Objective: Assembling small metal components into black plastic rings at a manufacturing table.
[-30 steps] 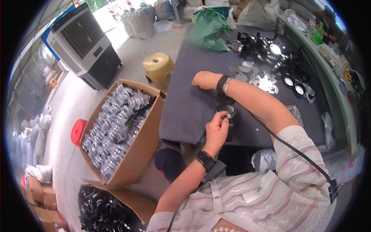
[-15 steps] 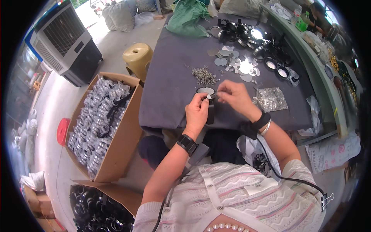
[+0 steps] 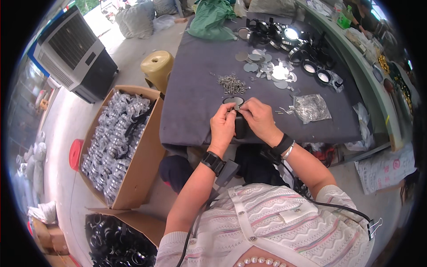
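Frame centre, over the near part of the grey table (image 3: pixel 195 98): left hand (image 3: pixel 222 127) and right hand (image 3: pixel 258 120) both closed around a black magnifier (image 3: pixel 235 109). Round lens end points up-frame, handle toward the person; long axis roughly vertical.

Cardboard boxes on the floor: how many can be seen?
2. One open cardboard box of wrapped silvery parts stands left of the table; another box of black rings lies below it, partly cut off.

Mostly hidden behind both hands: the black round-headed piece (image 3: pixel 237 116), only its ring top showing. Too small to tell apart: the loose metal bits (image 3: pixel 231 83) heaped on the worktop (image 3: pixel 195 98) (clips, perhaps). Cut off by the lower edge: the box of black rings (image 3: pixel 118 242).
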